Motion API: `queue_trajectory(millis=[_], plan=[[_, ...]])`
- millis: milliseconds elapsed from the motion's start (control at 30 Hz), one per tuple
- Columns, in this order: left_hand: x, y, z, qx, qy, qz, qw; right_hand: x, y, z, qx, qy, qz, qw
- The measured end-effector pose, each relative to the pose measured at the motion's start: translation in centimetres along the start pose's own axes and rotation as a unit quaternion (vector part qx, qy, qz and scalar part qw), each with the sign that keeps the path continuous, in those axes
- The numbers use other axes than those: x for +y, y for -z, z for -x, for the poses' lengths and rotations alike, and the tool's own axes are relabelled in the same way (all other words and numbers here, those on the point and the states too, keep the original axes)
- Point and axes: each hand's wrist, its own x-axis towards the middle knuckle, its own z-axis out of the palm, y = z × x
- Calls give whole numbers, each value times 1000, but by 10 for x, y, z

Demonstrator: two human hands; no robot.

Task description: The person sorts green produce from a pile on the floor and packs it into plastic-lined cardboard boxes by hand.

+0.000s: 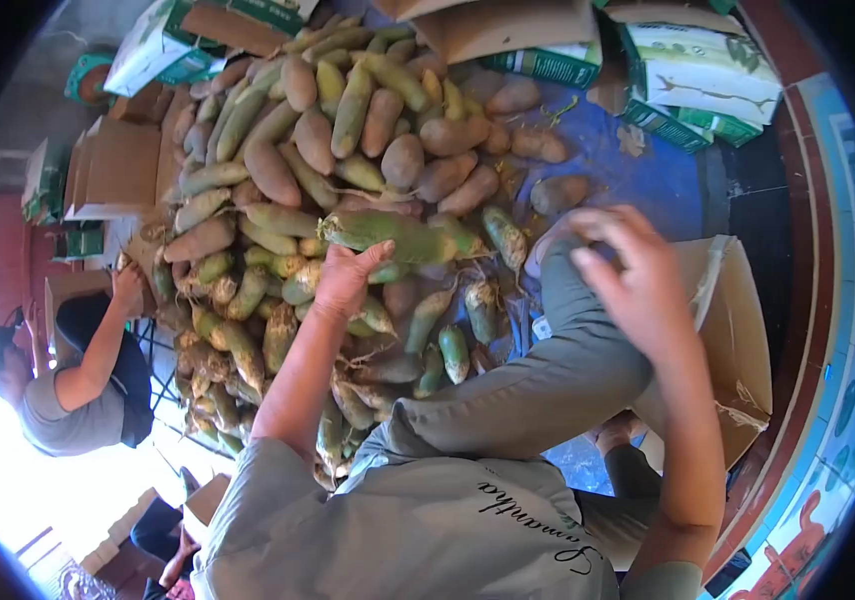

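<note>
My left hand [345, 278] grips a long green radish [398, 237] near its middle, holding it level above the pile. The radish has a rough, pale brown crown at its left end and tapers to a thin root at the right. Over my raised knee, my right hand [620, 262] hangs with loosely bent fingers, its thumb apart and nothing seen in it. Green radishes with soil on them [238, 345] lie heaped below and left of my left hand. Farther back the heap mixes green ones with dusty reddish-brown roots [313, 140].
An opened cardboard box [733, 330] stands close by my right forearm. Green-and-white cartons [698, 75] line the far right, with another carton [163, 50] at far left. A blue sheet [638, 190] lies under the heap. At left, a co-worker [88, 400] sits reaching toward the pile.
</note>
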Motion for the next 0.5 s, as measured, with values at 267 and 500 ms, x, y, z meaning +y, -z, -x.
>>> queue_trajectory(millis=[267, 500], plan=[[86, -102, 9, -120, -146, 278, 942, -31, -27, -33, 49, 13, 159, 986], [117, -107, -1, -107, -176, 241, 948, -27, 6, -21, 19, -14, -37, 999]])
